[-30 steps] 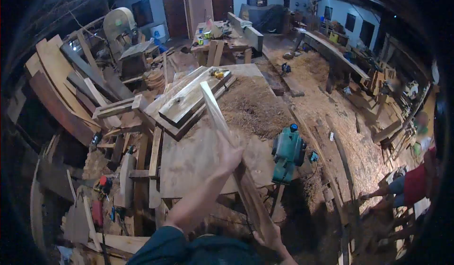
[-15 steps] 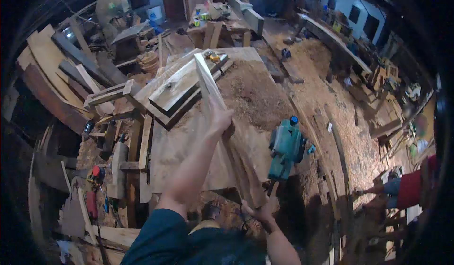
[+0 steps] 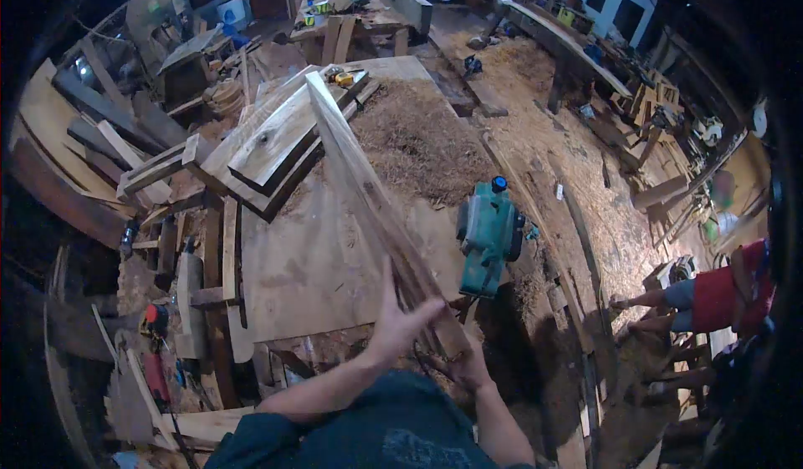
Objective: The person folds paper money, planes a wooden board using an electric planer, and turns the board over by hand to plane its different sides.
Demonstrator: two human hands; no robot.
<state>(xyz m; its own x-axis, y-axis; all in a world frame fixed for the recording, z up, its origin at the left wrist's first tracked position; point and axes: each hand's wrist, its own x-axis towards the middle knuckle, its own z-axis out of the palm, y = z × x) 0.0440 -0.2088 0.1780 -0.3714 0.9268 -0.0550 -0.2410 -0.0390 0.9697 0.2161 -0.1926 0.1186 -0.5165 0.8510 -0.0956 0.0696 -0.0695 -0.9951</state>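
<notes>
A long wooden beam slants from the near edge of the worktable toward its far left. At its near end, my left hand touches the beam's left side, fingers stretched out and thumb spread across the top. My right hand is closed around the near end from the right, its fingers partly hidden by the wood. Right of the beam, a green electric planer with a blue knob lies on the table. Whether the beam's far end touches anything is unclear.
Thick boards lie at the table's far left, a yellow tool on them. A shavings heap covers the far middle. A wooden frame stands left. A person in red is at right; more lumber lies beyond.
My left hand has moved from the beam's middle down to its near end, and its fingers have spread. My right hand stays at the near end. The whole view has shifted.
</notes>
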